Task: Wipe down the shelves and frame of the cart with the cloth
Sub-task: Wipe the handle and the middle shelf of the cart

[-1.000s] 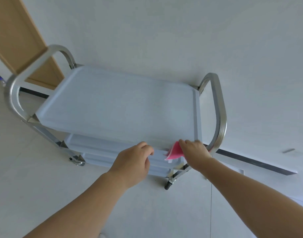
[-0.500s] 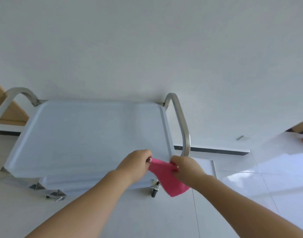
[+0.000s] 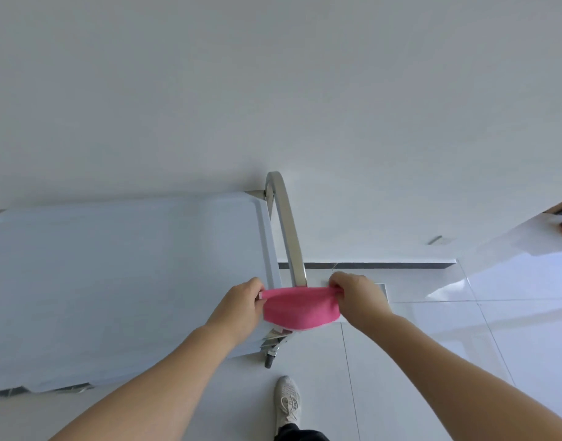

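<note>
The cart stands against the wall, its pale top shelf (image 3: 120, 275) filling the left of the view. A curved metal handle (image 3: 286, 224) rises at the cart's right end. A pink cloth (image 3: 300, 308) is stretched flat over the near end of that handle. My left hand (image 3: 241, 305) pinches the cloth's left corner beside the shelf's right rim. My right hand (image 3: 357, 296) pinches the right corner, past the handle. A caster (image 3: 269, 361) shows under the near right corner. The lower shelves are mostly hidden.
A white wall (image 3: 273, 90) runs behind the cart, with a dark baseboard strip (image 3: 368, 266) at its foot. Glossy white floor tiles (image 3: 464, 329) spread to the right. My shoe (image 3: 286, 404) is on the floor just in front of the cart's right end.
The view has swung right along the cart. Both hands spread apart, pulling the hanging cloth taut and bringing it over the right handle.
</note>
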A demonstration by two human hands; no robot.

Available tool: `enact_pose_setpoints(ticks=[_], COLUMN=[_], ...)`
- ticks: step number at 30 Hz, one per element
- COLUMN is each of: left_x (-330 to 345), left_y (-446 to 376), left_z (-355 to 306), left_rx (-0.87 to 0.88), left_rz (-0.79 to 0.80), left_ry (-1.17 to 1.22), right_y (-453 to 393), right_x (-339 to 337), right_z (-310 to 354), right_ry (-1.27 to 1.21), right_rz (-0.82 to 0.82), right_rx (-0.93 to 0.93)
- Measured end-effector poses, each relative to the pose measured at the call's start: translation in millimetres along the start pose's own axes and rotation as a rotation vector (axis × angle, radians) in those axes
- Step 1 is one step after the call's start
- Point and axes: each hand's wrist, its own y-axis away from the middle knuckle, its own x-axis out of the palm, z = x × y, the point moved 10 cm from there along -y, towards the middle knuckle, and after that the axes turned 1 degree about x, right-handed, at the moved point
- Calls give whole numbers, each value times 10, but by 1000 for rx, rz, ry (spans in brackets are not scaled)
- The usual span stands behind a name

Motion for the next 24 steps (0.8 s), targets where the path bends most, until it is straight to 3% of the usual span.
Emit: enact_pose_setpoints(ticks=[4, 8, 11, 17, 24], left_x=[-184, -314, -274, -310, -557], left_y=[-337, -615, -644, -491, -27], left_z=[-141, -140, -58, 24, 118], left_rx=[-51, -132, -172, -115, 23], left_rz=[-120, -205, -190, -130, -66], left_ry=[45, 57, 49, -61, -190], right_y=[-481, -832, -738, -514, -193], right_x=[-327, -388, -242, 308, 438], right_z=[47, 94, 192, 547, 493], right_ry=[1, -10, -149, -357, -442], right_rz=[-38, -52, -82, 126, -101], right_rx=[-100, -75, -37, 52, 167])
